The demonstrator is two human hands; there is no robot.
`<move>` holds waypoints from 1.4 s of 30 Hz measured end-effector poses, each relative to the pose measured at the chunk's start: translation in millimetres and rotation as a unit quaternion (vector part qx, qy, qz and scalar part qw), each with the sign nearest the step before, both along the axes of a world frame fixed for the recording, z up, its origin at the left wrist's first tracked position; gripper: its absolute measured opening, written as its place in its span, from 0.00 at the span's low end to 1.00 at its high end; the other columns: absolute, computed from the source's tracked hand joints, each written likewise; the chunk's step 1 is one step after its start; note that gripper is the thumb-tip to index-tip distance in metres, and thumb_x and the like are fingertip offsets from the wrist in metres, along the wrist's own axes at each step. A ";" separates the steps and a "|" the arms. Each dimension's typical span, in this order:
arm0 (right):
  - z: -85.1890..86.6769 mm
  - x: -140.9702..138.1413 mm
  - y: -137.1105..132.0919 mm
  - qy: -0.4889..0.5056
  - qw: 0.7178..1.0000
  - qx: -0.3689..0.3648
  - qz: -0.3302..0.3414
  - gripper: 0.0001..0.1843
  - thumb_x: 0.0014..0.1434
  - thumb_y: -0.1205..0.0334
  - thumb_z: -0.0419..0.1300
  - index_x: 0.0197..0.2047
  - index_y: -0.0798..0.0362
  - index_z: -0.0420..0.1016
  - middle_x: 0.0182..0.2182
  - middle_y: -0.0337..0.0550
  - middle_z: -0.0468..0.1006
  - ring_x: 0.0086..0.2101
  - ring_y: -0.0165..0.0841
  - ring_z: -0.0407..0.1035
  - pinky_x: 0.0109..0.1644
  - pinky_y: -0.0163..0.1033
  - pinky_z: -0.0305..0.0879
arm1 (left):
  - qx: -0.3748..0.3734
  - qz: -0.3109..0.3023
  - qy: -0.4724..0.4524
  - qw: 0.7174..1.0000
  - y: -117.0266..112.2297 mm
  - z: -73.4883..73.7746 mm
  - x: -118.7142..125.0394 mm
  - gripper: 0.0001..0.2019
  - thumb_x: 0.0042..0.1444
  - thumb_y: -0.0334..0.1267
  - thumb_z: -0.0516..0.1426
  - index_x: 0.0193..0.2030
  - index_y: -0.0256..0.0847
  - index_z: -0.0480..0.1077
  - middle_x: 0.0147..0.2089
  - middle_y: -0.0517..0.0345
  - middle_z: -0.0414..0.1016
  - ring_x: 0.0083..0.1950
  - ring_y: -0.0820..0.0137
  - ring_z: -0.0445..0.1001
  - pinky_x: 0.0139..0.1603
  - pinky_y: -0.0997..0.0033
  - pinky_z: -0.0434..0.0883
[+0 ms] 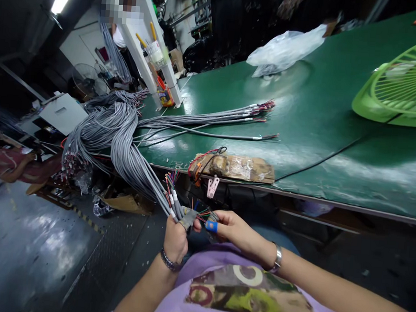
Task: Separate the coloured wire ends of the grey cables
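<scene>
My left hand (175,237) is closed round the ends of several grey cables (145,180), whose stripped coloured wires stick up above my fingers. My right hand (232,229) pinches the coloured wire ends of one cable close to the left hand; a blue cap (211,226) covers one fingertip. Both hands are held in front of my lap, below the front edge of the green table (337,136). The thick grey cable bundle (103,129) runs from my left hand up and over the table's left end.
On the table lie a row of finished grey cables (214,118), a wooden block with wires (239,167), a black cord (318,161), a clear plastic bag (287,47) and a green fan grille (405,84). A white post (154,57) stands at the back left. Another person sits far left.
</scene>
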State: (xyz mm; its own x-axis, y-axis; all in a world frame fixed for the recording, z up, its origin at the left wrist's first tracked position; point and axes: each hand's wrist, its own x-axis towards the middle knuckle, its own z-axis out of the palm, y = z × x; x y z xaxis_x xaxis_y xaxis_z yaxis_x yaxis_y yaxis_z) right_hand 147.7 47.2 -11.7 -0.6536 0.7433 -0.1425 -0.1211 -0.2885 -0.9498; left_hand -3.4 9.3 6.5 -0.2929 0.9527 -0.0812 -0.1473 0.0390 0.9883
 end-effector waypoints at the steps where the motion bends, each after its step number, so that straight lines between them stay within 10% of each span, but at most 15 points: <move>1: -1.1 1.2 0.2 0.005 1.000 -0.006 0.010 0.19 0.46 0.47 0.65 0.25 0.55 0.67 0.17 0.32 0.63 0.19 0.23 0.53 0.22 0.30 0.50 | -0.004 0.005 -0.001 1.000 0.1 0.2 -0.6 0.12 0.46 0.40 0.61 0.19 0.36 0.68 0.16 0.60 0.69 0.20 0.74 0.67 0.26 0.74 0.65; 12: 6.8 -2.1 4.9 -0.021 0.983 0.158 -0.086 0.16 0.49 0.52 0.64 0.36 0.55 0.70 0.25 0.37 0.72 0.24 0.26 0.61 0.27 0.32 0.58 | 0.016 -0.024 0.030 0.999 -3.9 -4.0 -1.0 0.12 0.50 0.37 0.59 0.18 0.35 0.70 0.15 0.60 0.68 0.20 0.74 0.67 0.26 0.74 0.65; 22: -2.4 -12.4 -1.0 -0.042 0.994 -0.041 -0.095 0.26 0.49 0.36 0.56 0.22 0.54 0.65 0.14 0.34 0.63 0.16 0.24 0.54 0.21 0.33 0.52 | 0.041 -0.039 0.084 0.995 -11.6 -6.8 -0.2 0.14 0.53 0.39 0.58 0.19 0.36 0.72 0.18 0.58 0.71 0.22 0.73 0.68 0.28 0.73 0.65; 31: 1.6 -5.4 -3.7 0.041 0.998 -0.008 -0.049 0.26 0.44 0.43 0.65 0.36 0.54 0.67 0.26 0.39 0.73 0.24 0.26 0.61 0.24 0.32 0.53 | 0.041 -0.022 0.081 0.996 -10.8 -7.5 -1.5 0.15 0.54 0.40 0.58 0.19 0.36 0.72 0.17 0.58 0.70 0.20 0.74 0.67 0.27 0.74 0.64; 39: 4.4 -14.6 -3.2 0.060 0.998 -0.007 -0.025 0.20 0.51 0.45 0.60 0.28 0.53 0.62 0.16 0.37 0.73 0.19 0.25 0.60 0.23 0.32 0.51 | 0.032 -0.169 0.144 0.974 -18.0 -3.3 -9.8 0.14 0.53 0.41 0.59 0.20 0.36 0.73 0.19 0.56 0.73 0.23 0.72 0.69 0.27 0.74 0.65; 42: 2.8 -11.6 -3.6 0.060 0.998 -0.017 -0.014 0.20 0.50 0.44 0.61 0.28 0.54 0.63 0.19 0.37 0.73 0.18 0.23 0.55 0.22 0.32 0.50 | 0.034 -0.131 0.133 0.982 -18.7 -5.1 -9.4 0.14 0.53 0.41 0.59 0.21 0.36 0.73 0.19 0.57 0.72 0.22 0.72 0.69 0.27 0.74 0.66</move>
